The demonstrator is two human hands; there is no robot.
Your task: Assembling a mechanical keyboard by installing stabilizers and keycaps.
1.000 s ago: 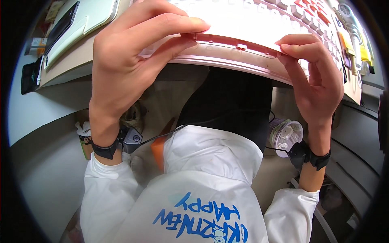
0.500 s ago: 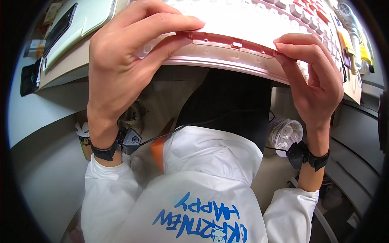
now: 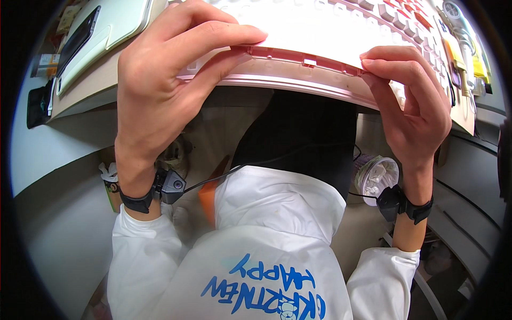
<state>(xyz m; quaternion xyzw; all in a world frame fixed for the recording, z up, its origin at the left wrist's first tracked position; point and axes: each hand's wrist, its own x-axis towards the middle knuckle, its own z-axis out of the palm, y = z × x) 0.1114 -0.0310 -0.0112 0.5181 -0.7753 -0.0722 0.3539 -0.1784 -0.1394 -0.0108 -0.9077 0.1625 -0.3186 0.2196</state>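
A long spacebar keycap (image 3: 288, 57) is pinched at its two ends, its hollow pinkish underside turned toward me and a small light block at its middle. My left hand (image 3: 157, 80) grips the left end between thumb and fingers. At the right end, my right hand (image 3: 418, 101) pinches it with thumb and fingertips. Both hands hold it over the front edge of a pale keyboard (image 3: 298, 82); whether the keycap touches the keyboard I cannot tell. Glare washes out much of the keyboard's middle, while grey and red keycaps show at its far right.
A white flat case (image 3: 120, 26) with a dark phone (image 3: 80, 34) on it lies at the left of the desk. Tools with pale and yellow handles (image 3: 464, 48) lie at the right. Below the desk stands a lined waste bin (image 3: 378, 178). Cables run from both wrist-worn cameras.
The keycap has shifted slightly toward me, most at its left end, and its underside shows less. Both hands keep their pinch.
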